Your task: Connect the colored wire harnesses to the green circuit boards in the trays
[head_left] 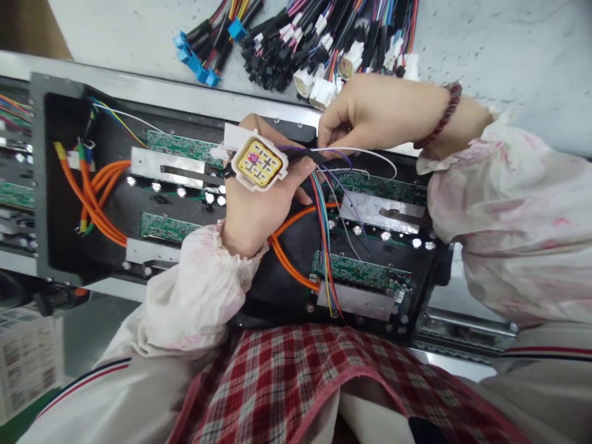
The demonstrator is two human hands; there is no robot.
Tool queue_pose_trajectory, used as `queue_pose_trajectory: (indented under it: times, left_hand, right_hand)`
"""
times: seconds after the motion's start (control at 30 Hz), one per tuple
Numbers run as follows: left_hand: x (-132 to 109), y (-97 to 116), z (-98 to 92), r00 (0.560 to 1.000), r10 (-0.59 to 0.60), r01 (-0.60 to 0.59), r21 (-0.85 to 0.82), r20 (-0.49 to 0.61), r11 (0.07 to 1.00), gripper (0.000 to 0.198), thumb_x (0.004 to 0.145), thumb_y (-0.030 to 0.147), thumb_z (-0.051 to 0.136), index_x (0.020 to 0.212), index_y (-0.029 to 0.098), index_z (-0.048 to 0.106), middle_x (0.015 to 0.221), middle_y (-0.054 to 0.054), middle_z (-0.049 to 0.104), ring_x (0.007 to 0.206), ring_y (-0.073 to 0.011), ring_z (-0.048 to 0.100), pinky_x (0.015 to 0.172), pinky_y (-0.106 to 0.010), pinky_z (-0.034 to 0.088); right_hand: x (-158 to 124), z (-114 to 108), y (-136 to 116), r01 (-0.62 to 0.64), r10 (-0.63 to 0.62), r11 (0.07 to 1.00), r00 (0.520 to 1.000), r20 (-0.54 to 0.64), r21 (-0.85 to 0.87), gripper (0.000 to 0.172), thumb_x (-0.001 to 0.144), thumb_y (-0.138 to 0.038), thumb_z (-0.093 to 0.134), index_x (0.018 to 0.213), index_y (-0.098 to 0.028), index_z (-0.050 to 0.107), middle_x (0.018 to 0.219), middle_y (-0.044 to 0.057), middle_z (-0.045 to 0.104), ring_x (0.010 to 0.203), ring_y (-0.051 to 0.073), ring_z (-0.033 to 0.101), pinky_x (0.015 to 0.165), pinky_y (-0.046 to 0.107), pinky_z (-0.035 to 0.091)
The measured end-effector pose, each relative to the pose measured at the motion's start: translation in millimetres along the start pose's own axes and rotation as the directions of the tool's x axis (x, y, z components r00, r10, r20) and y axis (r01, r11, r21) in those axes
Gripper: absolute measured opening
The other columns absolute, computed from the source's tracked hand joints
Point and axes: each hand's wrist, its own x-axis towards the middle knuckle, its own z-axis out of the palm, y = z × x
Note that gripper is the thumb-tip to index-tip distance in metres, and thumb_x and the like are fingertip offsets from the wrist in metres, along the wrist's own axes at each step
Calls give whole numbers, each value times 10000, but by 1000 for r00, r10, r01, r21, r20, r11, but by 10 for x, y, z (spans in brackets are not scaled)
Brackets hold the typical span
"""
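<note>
A wire harness is in my left hand [266, 213], its fingers closed round the wires. The harness's white connector [256, 161], with a yellow pin face, rests above my wrist and faces up. Loose coloured wires [327, 246] hang from the grip over a black housing [277, 296] with green circuit boards [361, 269]. Beside it, my right hand [370, 114] is closed, fingertips pinched together close to the purple and white wires [351, 154]. What lies between those fingertips is hidden.
Several harness bundles with blue connectors [192, 58], black connectors [272, 61] and white connectors [321, 92] lie on the grey table [490, 49] behind the housing. Thick orange cables [106, 179] run inside the housing. Another unit [16, 166] stands at the far left.
</note>
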Motion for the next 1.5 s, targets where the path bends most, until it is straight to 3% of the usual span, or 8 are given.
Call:
queue_pose_trajectory:
  times: [0.3,0.67,0.87,1.1,1.23,1.33,1.43,1.5]
  left_hand:
    - [-13,2,-16,1000,-11,11,-54,-6,998,368,734,260,790,821,257,433,872,28,677,490,-132,648,369,-245,512]
    - [-4,65,32,1000,-1,-3,-142,-31,990,371,680,141,798,770,246,454,788,35,686,440,-141,636,329,-247,506]
    - [-3,38,25,999,29,-32,-149,-21,988,349,691,157,800,769,246,472,801,33,669,473,-140,648,340,-248,526]
    - [-7,53,5,1000,14,-15,-169,-7,986,372,677,207,852,768,250,494,816,36,667,494,-140,657,366,-251,535]
    - [-19,81,-1,1000,-2,3,-148,5,989,326,710,176,813,767,259,503,822,35,663,483,-128,647,370,-247,521]
    - [-25,89,5,1000,-6,7,-171,8,985,315,715,164,800,760,271,508,827,37,658,482,-128,645,363,-253,520]
    - [-27,87,11,1000,8,-6,-187,7,982,296,729,158,783,764,274,513,844,25,650,536,-148,668,377,-276,541]
    - [-32,93,15,1000,25,-21,-189,18,982,271,757,160,755,775,269,508,852,17,634,549,-151,666,394,-295,561]
  right_hand:
    - [26,36,28,39,-42,998,995,86,39,121,779,-133,677,668,-180,688,537,-117,597,532,26,490,584,185,390]
    - [21,35,43,-51,20,964,992,121,260,103,717,-222,709,638,-179,660,494,-152,567,504,-15,477,522,116,357]
    - [15,21,25,-2,-16,990,991,129,141,109,752,-134,691,651,-149,651,497,-153,568,546,-19,516,536,102,364]
    - [1,9,-55,-77,61,994,982,178,83,81,765,-207,669,721,-139,674,481,-207,515,484,-59,440,545,96,313]
    - [52,28,-57,-69,57,995,984,168,71,33,754,-131,721,734,-150,703,458,-192,510,448,-43,389,531,114,314]
    - [48,-18,-8,-77,65,995,982,176,62,68,776,-122,729,790,-188,736,501,-167,574,474,-19,449,544,132,351]
    - [-187,-131,-66,-138,137,990,989,55,19,121,804,-133,717,863,-232,753,639,-126,678,578,24,570,622,171,425]
    - [-480,-161,-228,-225,212,972,963,-165,-64,91,867,-189,672,867,-244,745,711,-78,703,647,76,614,695,238,467]
